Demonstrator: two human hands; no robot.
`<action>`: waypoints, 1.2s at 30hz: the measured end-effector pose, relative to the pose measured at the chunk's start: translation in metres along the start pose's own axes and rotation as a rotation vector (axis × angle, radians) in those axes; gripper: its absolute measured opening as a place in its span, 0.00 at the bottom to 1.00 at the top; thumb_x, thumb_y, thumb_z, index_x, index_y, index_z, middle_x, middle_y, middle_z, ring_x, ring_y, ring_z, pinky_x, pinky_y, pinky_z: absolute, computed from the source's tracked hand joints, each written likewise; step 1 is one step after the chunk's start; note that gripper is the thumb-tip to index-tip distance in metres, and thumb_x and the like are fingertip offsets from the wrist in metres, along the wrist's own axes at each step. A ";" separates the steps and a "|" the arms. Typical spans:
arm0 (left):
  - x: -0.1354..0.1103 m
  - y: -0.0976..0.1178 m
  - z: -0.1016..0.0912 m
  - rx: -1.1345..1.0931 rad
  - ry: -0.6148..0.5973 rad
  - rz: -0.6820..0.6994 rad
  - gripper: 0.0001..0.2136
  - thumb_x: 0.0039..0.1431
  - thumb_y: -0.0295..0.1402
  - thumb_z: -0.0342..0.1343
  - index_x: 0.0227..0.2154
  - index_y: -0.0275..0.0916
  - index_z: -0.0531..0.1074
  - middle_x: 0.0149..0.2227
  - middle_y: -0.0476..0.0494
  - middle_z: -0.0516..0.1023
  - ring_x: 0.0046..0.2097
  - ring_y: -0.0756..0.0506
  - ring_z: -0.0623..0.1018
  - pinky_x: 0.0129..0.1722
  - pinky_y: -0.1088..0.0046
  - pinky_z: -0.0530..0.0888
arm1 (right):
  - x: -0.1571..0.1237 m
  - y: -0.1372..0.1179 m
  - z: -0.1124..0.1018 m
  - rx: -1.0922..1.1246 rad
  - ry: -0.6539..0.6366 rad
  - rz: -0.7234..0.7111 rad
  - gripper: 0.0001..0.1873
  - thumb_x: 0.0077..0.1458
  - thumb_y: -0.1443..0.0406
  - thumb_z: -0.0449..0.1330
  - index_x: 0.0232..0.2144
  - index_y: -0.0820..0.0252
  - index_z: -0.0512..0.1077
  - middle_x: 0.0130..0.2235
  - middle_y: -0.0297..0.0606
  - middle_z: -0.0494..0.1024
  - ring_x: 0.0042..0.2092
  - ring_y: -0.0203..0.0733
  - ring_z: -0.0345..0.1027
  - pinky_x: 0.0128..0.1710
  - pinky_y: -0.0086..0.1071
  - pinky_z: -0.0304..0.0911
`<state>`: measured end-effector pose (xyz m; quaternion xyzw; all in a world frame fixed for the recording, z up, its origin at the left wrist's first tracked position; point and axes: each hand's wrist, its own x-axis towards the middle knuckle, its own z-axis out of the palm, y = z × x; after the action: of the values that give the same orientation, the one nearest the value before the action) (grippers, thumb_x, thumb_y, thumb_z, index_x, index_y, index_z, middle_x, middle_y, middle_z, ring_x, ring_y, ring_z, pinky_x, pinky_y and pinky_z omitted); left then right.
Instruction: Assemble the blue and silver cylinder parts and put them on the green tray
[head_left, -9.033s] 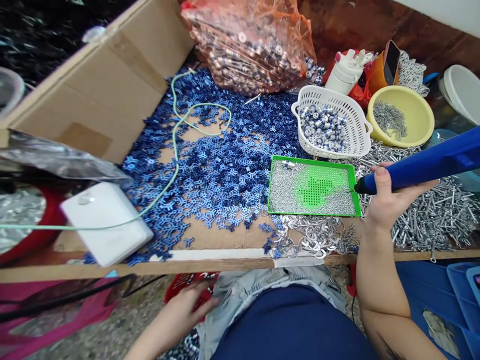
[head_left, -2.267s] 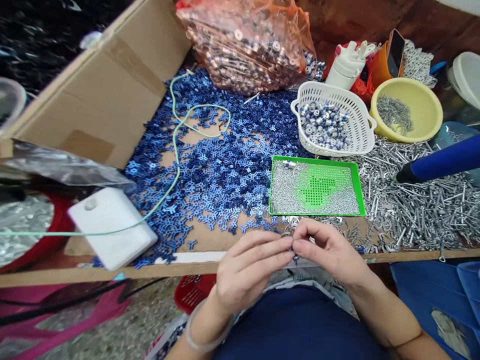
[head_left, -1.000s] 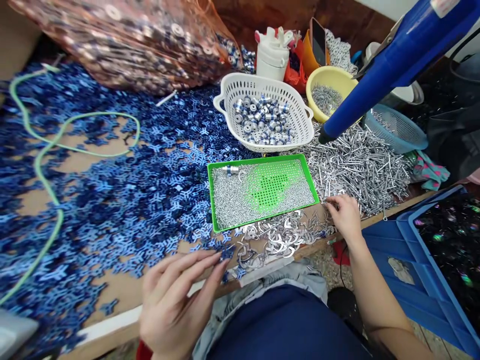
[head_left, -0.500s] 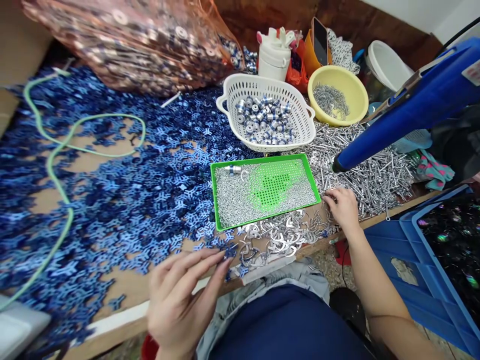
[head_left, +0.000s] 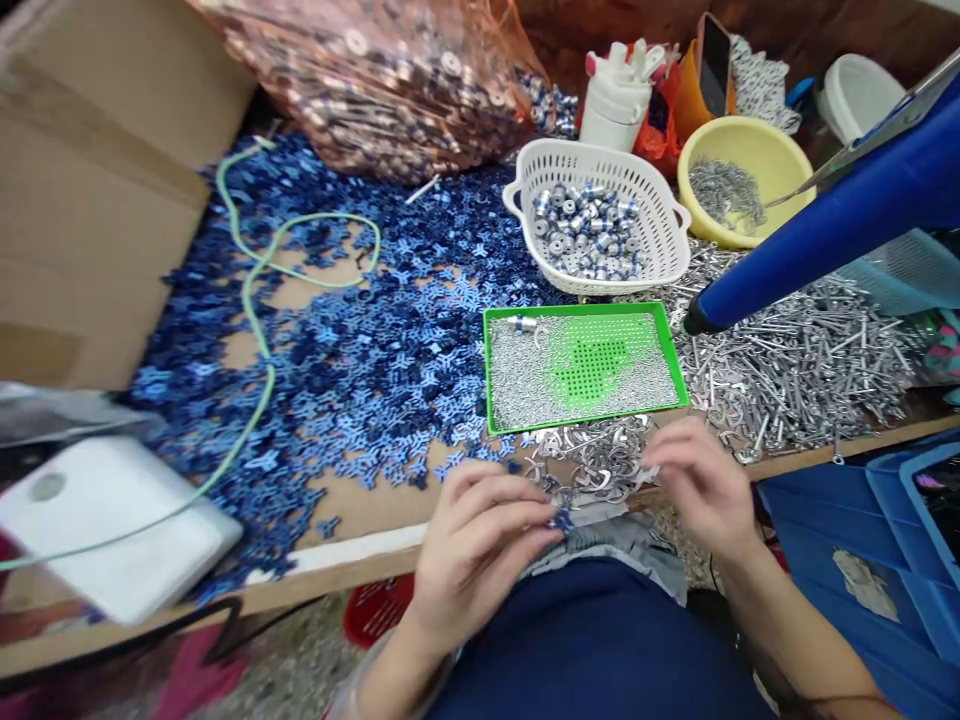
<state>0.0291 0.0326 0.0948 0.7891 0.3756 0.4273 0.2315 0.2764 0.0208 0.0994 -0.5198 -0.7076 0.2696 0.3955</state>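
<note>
My left hand [head_left: 487, 545] is closed in a pinch on a small dark-blue three-armed piece [head_left: 559, 518], held above the table's front edge. To its right, my right hand [head_left: 701, 485] hovers with thumb and fingers pinched together. Whatever is between those fingertips is too small and blurred to make out. Between and behind the hands lies a heap of silvery crescent-shaped metal clips [head_left: 600, 470]. Just beyond them is a green perforated tray [head_left: 491, 385] of tiny metal bits, with one metal cylinder [head_left: 523, 323] in its far left corner.
Loose blue three-armed pieces [head_left: 405, 370] cover the left side. Metal pins [head_left: 810, 350] are heaped at right, below a blue pole-like tool [head_left: 817, 230]. A white basket [head_left: 532, 165] of cylinders and a yellow bowl [head_left: 795, 200] stand behind. A white box [head_left: 112, 530] is at left.
The camera view has swung left. My right hand has come away from the small springs beside the tray, towards my left hand. The left hand still pinches the blue piece.
</note>
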 end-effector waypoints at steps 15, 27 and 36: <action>0.008 0.010 -0.009 -0.108 -0.049 0.014 0.01 0.56 0.30 0.57 0.32 0.44 0.72 0.28 0.50 0.78 0.31 0.47 0.74 0.36 0.65 0.71 | 0.014 -0.025 0.040 0.352 -0.306 -0.035 0.09 0.59 0.66 0.52 0.40 0.50 0.71 0.36 0.36 0.73 0.40 0.40 0.66 0.40 0.38 0.62; -0.009 -0.006 -0.010 -0.077 0.061 -0.106 0.07 0.53 0.25 0.59 0.34 0.42 0.73 0.30 0.48 0.75 0.35 0.45 0.72 0.35 0.65 0.70 | -0.008 0.055 -0.023 -0.395 0.148 0.439 0.10 0.56 0.59 0.56 0.33 0.57 0.74 0.33 0.39 0.75 0.36 0.44 0.66 0.37 0.39 0.60; -0.012 -0.007 -0.010 -0.056 0.044 -0.099 0.08 0.52 0.23 0.60 0.34 0.41 0.73 0.32 0.47 0.74 0.37 0.45 0.72 0.38 0.65 0.69 | -0.007 0.045 0.025 -0.567 -0.139 0.243 0.12 0.60 0.65 0.50 0.35 0.59 0.74 0.33 0.42 0.73 0.38 0.47 0.60 0.40 0.39 0.58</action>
<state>0.0138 0.0279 0.0895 0.7533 0.4070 0.4430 0.2659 0.2800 0.0291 0.0484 -0.6703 -0.7127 0.1417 0.1506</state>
